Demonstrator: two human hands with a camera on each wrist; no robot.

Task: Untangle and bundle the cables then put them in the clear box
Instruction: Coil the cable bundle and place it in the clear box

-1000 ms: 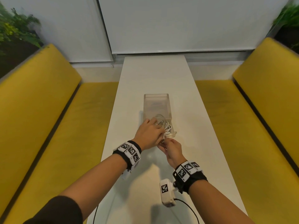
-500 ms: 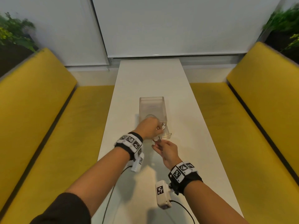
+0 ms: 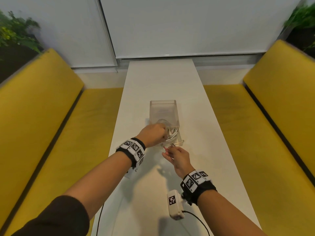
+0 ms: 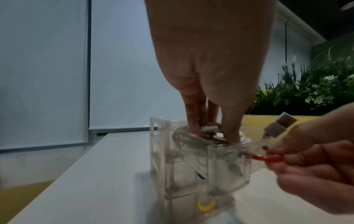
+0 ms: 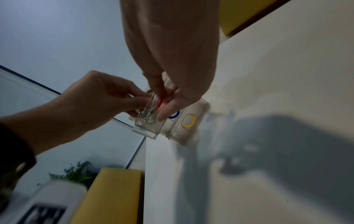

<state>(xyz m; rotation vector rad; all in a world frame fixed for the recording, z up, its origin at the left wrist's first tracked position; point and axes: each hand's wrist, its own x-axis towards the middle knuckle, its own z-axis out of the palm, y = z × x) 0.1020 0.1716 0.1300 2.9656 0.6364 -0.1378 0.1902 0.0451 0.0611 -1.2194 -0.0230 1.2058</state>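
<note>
A clear box stands mid-table, seen also as the clear box and the clear box. My left hand reaches over its near end and pinches a coiled bundle of white cables from above, the bundle sitting in the box opening. My right hand is just in front of the box, pinching a red rubber band together with the cable ends, whose USB plugs stick up. The red band stretches between both hands.
A blue band and a yellow band lie in the box's small front compartments. The narrow white table runs between two yellow benches. Plants stand behind the benches.
The left hand has moved slightly farther over the box's near end with the cables. The right hand has stayed just in front of the box. The camera view shifted a little.
</note>
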